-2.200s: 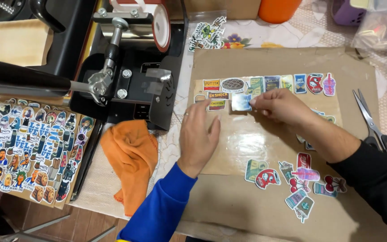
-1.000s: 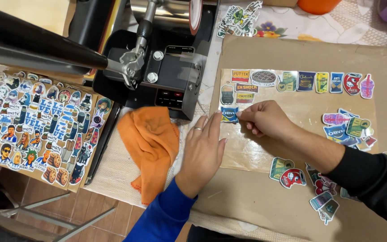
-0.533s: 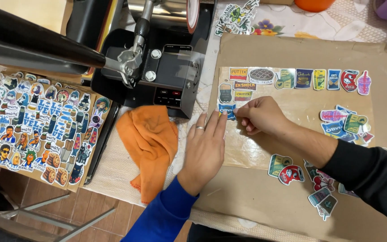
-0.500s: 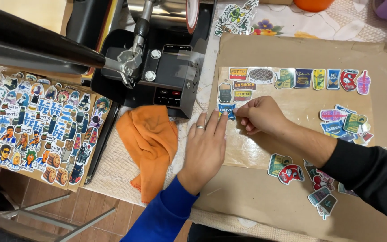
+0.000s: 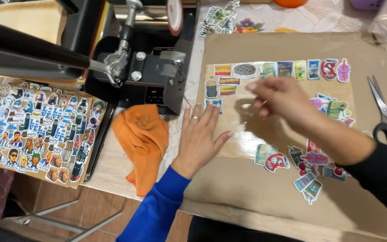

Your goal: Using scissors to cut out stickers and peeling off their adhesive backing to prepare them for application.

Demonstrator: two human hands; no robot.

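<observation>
My left hand [image 5: 202, 134], in a blue sleeve, lies flat with fingers spread on the left edge of a shiny clear sheet [image 5: 242, 134]. Its fingertips are just below a small blue sticker [image 5: 213, 104] stuck on the sheet. My right hand [image 5: 278, 96], in a black sleeve, hovers blurred above the sheet's middle, fingers loose with nothing visible in them. A row of colourful stickers [image 5: 287, 69] runs along the sheet's top edge, with a few more under its left end.
The sheet rests on brown paper [image 5: 247, 197]. Loose stickers lie at the lower right [image 5: 307, 168] and right [image 5: 332, 110]. Scissors [image 5: 386, 116] are at the far right. An orange cloth [image 5: 142, 139], a black heat press [image 5: 151, 71] and a printed sticker sheet [image 5: 36, 127] are at the left.
My right hand has lifted off the small blue sticker at the sheet's left and moved right above the sheet. My left hand stays flat in place.
</observation>
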